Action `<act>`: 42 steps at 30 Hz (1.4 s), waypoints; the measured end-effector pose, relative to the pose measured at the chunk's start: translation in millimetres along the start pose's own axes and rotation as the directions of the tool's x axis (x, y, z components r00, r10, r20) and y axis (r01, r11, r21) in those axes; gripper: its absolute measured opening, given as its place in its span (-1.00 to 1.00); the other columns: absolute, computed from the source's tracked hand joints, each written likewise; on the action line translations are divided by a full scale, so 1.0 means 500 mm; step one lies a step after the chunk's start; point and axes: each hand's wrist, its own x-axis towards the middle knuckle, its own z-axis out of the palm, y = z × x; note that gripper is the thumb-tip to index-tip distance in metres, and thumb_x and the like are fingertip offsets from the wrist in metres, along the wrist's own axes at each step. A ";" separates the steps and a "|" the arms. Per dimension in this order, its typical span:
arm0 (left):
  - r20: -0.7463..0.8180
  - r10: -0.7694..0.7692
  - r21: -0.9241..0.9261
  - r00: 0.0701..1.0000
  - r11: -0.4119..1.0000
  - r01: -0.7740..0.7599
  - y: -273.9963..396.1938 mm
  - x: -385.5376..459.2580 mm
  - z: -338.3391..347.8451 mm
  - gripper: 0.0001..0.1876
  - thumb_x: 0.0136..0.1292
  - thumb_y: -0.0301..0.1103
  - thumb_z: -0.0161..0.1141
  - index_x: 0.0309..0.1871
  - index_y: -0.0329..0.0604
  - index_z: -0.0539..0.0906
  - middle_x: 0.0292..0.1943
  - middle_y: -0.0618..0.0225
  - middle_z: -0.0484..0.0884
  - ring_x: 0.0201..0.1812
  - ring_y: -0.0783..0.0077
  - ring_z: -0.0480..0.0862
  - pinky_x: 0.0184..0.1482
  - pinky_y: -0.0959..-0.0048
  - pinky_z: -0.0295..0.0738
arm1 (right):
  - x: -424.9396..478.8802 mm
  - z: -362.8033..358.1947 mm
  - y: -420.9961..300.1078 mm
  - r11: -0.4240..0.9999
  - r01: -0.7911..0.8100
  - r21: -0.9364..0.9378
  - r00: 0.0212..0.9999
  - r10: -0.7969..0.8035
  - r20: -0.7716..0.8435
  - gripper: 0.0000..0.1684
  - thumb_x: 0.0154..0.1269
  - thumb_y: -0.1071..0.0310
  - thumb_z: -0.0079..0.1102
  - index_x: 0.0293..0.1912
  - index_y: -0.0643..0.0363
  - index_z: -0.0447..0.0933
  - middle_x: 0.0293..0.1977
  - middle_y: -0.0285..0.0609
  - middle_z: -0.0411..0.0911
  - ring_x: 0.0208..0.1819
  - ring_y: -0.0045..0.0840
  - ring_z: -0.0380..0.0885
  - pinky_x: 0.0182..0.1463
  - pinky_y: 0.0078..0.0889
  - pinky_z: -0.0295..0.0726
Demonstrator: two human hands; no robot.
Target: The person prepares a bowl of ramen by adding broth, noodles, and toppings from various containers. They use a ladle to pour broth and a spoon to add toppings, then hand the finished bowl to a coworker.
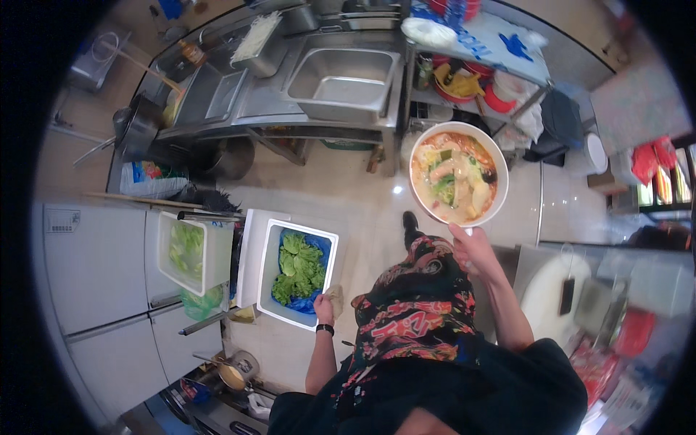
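Observation:
A white pot [503, 179] of soup with greens, egg and other pieces is held out at the upper right; my right hand [474, 251] is closed on its handle. My left hand [324, 310] has a beige cloth [336, 302] gripped in it. Beside that hand, and partly behind it, stands a white foam box [331, 261] with leafy lettuce [298, 266] on blue plastic. Whether the left hand touches the box cannot be told.
Ahead runs a steel counter with a deep steel pan [348, 89] and a container of noodles [261, 49]. A shelf rack [489, 60] stands ahead to the right. On the left are a white tub [204, 255] of greens and a white cabinet [92, 261]; a round board [554, 293] lies right.

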 end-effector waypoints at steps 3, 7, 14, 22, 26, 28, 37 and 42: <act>-0.115 -0.073 -0.105 0.991 0.993 0.061 0.017 -0.007 0.017 -0.88 0.25 -0.46 0.02 -0.38 -0.20 0.57 -0.43 0.45 0.55 -0.37 0.58 0.46 -0.28 0.52 0.41 | 0.104 0.031 -0.112 0.988 0.024 -0.150 0.999 -0.018 0.041 -0.62 0.37 0.11 0.22 -0.41 0.11 0.33 -0.72 -0.50 0.16 -0.74 -0.76 0.15 -0.69 -0.59 0.19; -0.211 -0.127 -0.146 0.969 0.985 0.097 0.071 0.021 0.041 -0.87 0.26 -0.43 0.01 -0.34 -0.23 0.57 -0.39 0.40 0.58 -0.34 0.53 0.50 -0.24 0.48 0.45 | 0.229 0.086 -0.251 0.984 0.072 -0.162 0.987 -0.046 0.156 -0.61 0.39 0.12 0.20 -0.42 0.03 0.24 -0.71 -0.55 0.08 -0.74 -0.81 0.06 -0.70 -0.63 0.07; -0.091 -0.240 -0.403 0.966 0.896 0.184 0.050 0.083 0.112 -0.81 0.29 -0.44 -0.05 -0.21 -0.32 0.57 -0.27 0.21 0.64 -0.28 0.34 0.63 -0.19 0.37 0.60 | 0.434 0.162 -0.417 0.975 0.097 -0.200 0.967 -0.045 0.250 -0.68 0.36 0.06 0.22 -0.26 0.10 0.41 -0.66 -0.60 0.10 -0.72 -0.87 0.05 -0.69 -0.71 0.02; 0.025 -0.298 -0.271 0.954 0.917 0.293 0.105 0.325 0.144 -0.85 0.17 -0.43 -0.03 -0.33 -0.28 0.54 -0.31 0.25 0.62 -0.30 0.33 0.63 -0.27 0.32 0.58 | 0.729 0.303 -0.526 0.968 0.064 -0.242 0.974 -0.008 0.228 -0.70 0.35 0.07 0.25 -0.23 0.09 0.46 -0.67 -0.62 0.05 -0.70 -0.89 0.01 -0.67 -0.74 -0.02; -0.065 -0.209 -0.179 0.976 0.964 0.194 0.150 0.357 0.104 -0.81 0.27 -0.41 -0.05 -0.30 -0.29 0.57 -0.31 0.28 0.62 -0.24 0.38 0.59 -0.17 0.41 0.53 | 0.771 0.319 -0.538 0.976 0.060 -0.210 0.968 -0.006 0.252 -0.66 0.33 0.09 0.28 -0.41 0.00 0.36 -0.69 -0.62 0.04 -0.71 -0.88 0.00 -0.68 -0.72 -0.04; -0.059 -0.202 -0.207 0.978 0.961 0.186 0.194 0.350 0.104 -0.79 0.31 -0.41 -0.05 -0.26 -0.29 0.61 -0.29 0.27 0.63 -0.22 0.39 0.59 -0.12 0.43 0.50 | 0.785 0.339 -0.546 0.962 0.077 -0.262 0.975 -0.018 0.221 -0.59 0.32 0.09 0.29 -0.48 -0.06 0.26 -0.68 -0.60 0.06 -0.71 -0.88 0.00 -0.68 -0.71 -0.03; -0.201 -0.319 -0.154 0.926 0.944 0.291 0.119 0.238 0.099 -0.82 0.21 -0.41 0.01 -0.43 -0.31 0.56 -0.42 0.37 0.58 -0.36 0.48 0.50 -0.26 0.42 0.45 | 0.881 0.336 -0.518 0.851 0.111 -0.513 0.987 -0.033 0.159 -0.57 0.26 0.01 0.31 -0.41 0.09 0.34 -0.68 -0.44 0.19 -0.72 -0.74 0.15 -0.71 -0.58 0.09; -0.154 -0.424 -0.265 0.893 0.888 0.376 0.124 0.159 0.120 -0.84 0.18 -0.41 0.03 -0.36 -0.29 0.60 -0.39 0.34 0.61 -0.36 0.47 0.54 -0.24 0.41 0.48 | 0.907 0.318 -0.505 0.828 0.109 -0.550 0.989 -0.035 0.142 -0.57 0.26 0.02 0.31 -0.43 0.12 0.38 -0.69 -0.43 0.20 -0.74 -0.72 0.14 -0.72 -0.57 0.09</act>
